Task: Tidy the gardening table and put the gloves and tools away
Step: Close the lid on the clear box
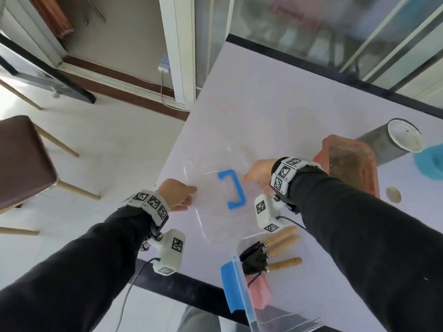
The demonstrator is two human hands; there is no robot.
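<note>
Lid (211,212), clear plastic, blue-handled, gripped by both hands (178,194) (260,174).

A brown-cushioned stool (24,159) stands at nine o'clock; at three o'clock, a grey white-lidded canister (383,146) beside a terracotta planter (354,168).

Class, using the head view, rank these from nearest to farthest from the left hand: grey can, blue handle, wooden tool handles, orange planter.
From the left hand:
1. Blue handle, on the lid just to its right.
2. Wooden tool handles, in the clear box, nearer the person.
3. Orange planter, right, past the lid.
4. Grey can, far right, beyond the planter.
</note>
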